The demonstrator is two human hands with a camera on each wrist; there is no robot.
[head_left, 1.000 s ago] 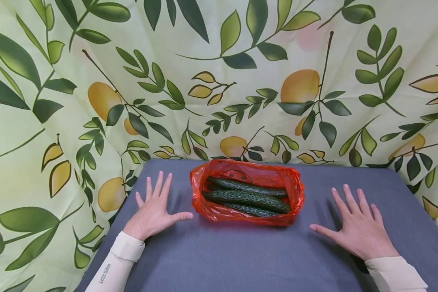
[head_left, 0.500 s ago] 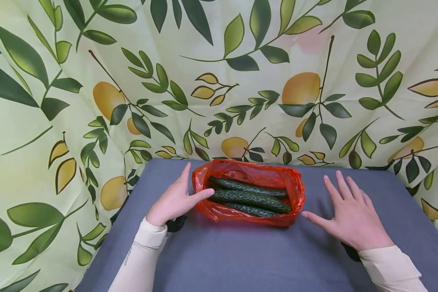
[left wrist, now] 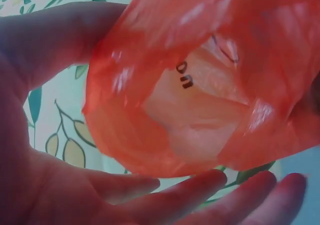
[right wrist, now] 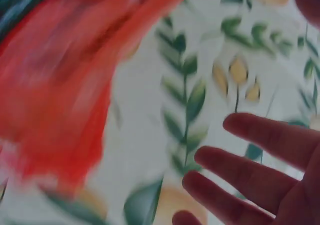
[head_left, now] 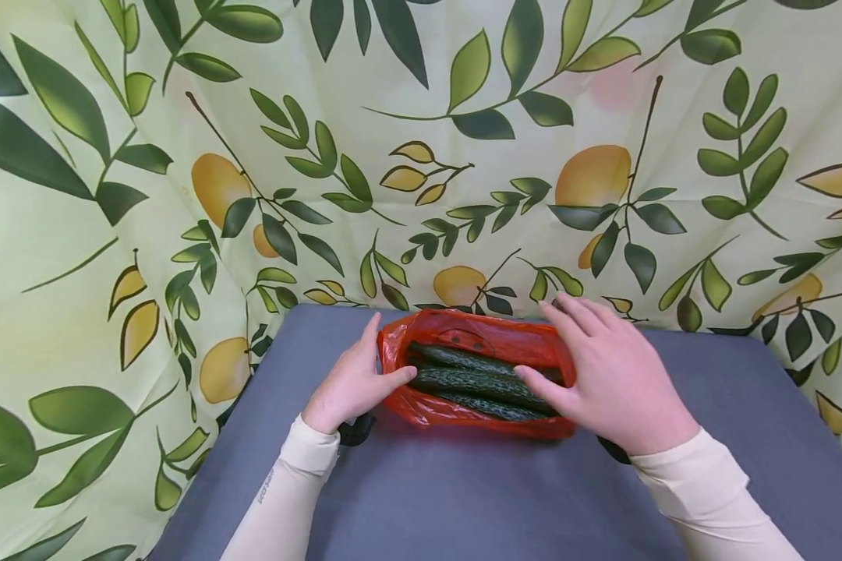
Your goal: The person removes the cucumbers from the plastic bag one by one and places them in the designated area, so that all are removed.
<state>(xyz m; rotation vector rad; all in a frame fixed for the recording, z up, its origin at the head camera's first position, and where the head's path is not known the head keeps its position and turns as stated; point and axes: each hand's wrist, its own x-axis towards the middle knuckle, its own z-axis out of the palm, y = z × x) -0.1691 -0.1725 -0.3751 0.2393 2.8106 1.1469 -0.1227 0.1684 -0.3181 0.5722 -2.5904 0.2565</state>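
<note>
A red plastic bag [head_left: 424, 408] lies open-topped on the table, with several dark green, bumpy cucumbers [head_left: 479, 381] side by side inside. At the bag's left end is my left hand [head_left: 352, 387], its thumb reaching over the rim. The left wrist view has the bag's end [left wrist: 195, 120] between that thumb and the extended fingers. My right hand [head_left: 616, 375] hovers at the bag's right end, thumb over the opening and fingers spread. In the right wrist view these fingers [right wrist: 260, 140] hold nothing and stand apart from the bag [right wrist: 65, 100].
A grey-blue cloth covers the table [head_left: 491, 499]. Behind and to the left hangs a pale curtain [head_left: 393, 93] printed with leaves and orange fruit. Dark wrist devices show under both wrists.
Both hands have come inward from the sides to the bag's ends. The left arrived first; the right has swung left over the right end. The bag has barely shifted.
</note>
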